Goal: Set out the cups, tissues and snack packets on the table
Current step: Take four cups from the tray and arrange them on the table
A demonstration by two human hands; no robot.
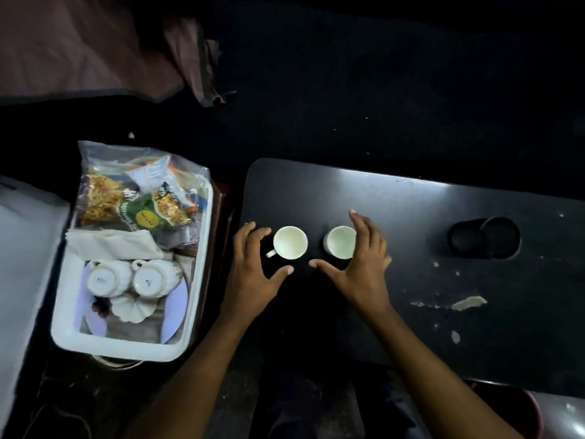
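Note:
Two white cups stand upright side by side on the black table: the left cup with its handle toward me, the right cup beside it. My left hand is spread open around the left cup without gripping it. My right hand is spread open around the right cup, its fingers along the cup's right side. In the white tub to the left lie two upturned white cups, folded tissues and snack packets inside a clear bag.
A black round holder sits on the table at the right. Scuffed patches mark the table's near right part. A white lid or box lies left of the tub. Brown cloth covers the far left.

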